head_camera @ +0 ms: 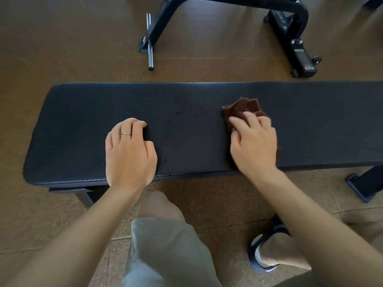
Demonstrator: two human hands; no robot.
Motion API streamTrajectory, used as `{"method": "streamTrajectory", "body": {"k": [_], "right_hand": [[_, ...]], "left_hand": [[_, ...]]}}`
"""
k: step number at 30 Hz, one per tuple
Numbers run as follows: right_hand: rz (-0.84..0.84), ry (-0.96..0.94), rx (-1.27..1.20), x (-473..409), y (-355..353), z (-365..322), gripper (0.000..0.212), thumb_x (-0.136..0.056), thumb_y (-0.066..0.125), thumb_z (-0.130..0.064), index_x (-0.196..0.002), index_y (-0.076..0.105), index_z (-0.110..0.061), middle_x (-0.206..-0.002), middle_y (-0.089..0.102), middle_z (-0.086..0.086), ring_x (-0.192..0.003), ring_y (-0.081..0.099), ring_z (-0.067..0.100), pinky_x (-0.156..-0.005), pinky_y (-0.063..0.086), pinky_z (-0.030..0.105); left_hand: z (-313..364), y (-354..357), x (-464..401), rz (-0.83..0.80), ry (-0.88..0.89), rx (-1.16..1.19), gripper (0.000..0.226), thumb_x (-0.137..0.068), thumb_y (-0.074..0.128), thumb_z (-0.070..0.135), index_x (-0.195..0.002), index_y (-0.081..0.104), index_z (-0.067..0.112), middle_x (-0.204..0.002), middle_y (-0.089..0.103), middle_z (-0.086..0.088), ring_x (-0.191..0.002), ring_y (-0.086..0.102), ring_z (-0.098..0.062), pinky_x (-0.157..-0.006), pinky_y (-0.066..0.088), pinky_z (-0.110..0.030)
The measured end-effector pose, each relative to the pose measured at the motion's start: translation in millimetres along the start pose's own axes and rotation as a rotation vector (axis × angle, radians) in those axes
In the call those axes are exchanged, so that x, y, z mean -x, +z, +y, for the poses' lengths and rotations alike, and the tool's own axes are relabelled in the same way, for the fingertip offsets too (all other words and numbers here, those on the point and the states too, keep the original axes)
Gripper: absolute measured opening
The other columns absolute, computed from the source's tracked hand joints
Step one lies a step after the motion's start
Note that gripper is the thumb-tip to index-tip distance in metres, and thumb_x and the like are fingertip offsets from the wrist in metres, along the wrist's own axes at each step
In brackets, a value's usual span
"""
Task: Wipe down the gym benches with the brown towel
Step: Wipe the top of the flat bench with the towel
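While the right hand (253, 141) is pressing the bunched brown towel (242, 109) beneath its fingers onto the bench (83, 121) | left hand (129, 150) is resting curled, grasping nothing | risk: loose folds beyond the fingertips slipping free, leaving streaks unwiped.

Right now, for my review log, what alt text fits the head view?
A person's right hand presses a crumpled brown cloth towel onto a long black padded gym bench, while the left hand rests, fingers curled, on the pad. Behind stands a black metal equipment frame on brown flooring.
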State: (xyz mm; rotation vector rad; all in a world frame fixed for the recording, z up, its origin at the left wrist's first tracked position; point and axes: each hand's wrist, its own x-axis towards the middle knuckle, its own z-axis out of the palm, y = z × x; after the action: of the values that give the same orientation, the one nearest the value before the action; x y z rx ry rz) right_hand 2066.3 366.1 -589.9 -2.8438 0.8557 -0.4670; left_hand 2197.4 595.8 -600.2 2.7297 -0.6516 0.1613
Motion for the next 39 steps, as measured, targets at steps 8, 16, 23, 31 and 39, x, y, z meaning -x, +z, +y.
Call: {"method": "streamTrajectory", "body": {"k": [8, 16, 23, 31, 39], "right_hand": [[-0.18, -0.441, -0.138, 36.7, 6.7, -79.2, 0.038, -0.101, 0.045, -0.029, -0.133, 0.065, -0.027, -0.142, 0.06, -0.002, -0.123, 0.051, 0.025, -0.099, 0.043, 0.041], [-0.178, -0.398, -0.094, -98.2, 50.5, -113.5, 0.039, -0.103, 0.043, -0.032, -0.136, 0.064, -0.03, -0.14, 0.061, -0.003, -0.127, 0.05, 0.025, -0.103, 0.041, 0.044], [-0.151, -0.447, -0.101, -108.8, 61.1, -124.9, 0.038, -0.101, 0.042, -0.029, -0.126, 0.07, -0.024, -0.137, 0.061, -0.001, -0.127, 0.049, 0.025, -0.105, 0.035, 0.041], [-0.115, -0.322, -0.096, -130.9, 37.9, -18.6, 0.041, -0.099, 0.041, -0.028, -0.13, 0.068, -0.024, -0.137, 0.06, 0.004, -0.125, 0.049, 0.035, -0.098, 0.044, 0.046], [-0.034, -0.025, -0.021, -128.7, 23.1, 45.7, 0.038, -0.1, 0.044, -0.024, -0.126, 0.07, -0.014, -0.138, 0.06, 0.011, -0.125, 0.049, 0.037, -0.103, 0.039, 0.049]], "left_hand": [[2.9, -0.5, -1.1, -0.013, -0.001, -0.021, 0.049, -0.092, 0.029, 0.028, -0.132, 0.054, 0.013, -0.139, 0.052, -0.005, -0.134, 0.043, -0.027, -0.117, 0.031, -0.044], [3.3, 1.1, -1.7, 0.001, -0.02, -0.017, 0.045, -0.092, 0.036, 0.022, -0.131, 0.056, 0.012, -0.139, 0.053, -0.006, -0.133, 0.044, -0.028, -0.117, 0.032, -0.045], [5.7, 1.8, 0.5, 0.0, -0.045, 0.034, 0.043, -0.094, 0.037, 0.019, -0.132, 0.056, 0.012, -0.139, 0.054, -0.006, -0.133, 0.043, -0.029, -0.117, 0.035, -0.047], [7.5, 1.0, -1.9, -0.019, -0.089, 0.015, 0.036, -0.096, 0.048, 0.007, -0.131, 0.056, 0.013, -0.142, 0.051, -0.004, -0.135, 0.041, -0.029, -0.117, 0.034, -0.049], [15.1, -2.0, -3.3, -0.004, -0.125, 0.018, 0.035, -0.093, 0.045, 0.011, -0.126, 0.057, 0.014, -0.137, 0.053, -0.001, -0.131, 0.042, -0.028, -0.117, 0.033, -0.047]]}}
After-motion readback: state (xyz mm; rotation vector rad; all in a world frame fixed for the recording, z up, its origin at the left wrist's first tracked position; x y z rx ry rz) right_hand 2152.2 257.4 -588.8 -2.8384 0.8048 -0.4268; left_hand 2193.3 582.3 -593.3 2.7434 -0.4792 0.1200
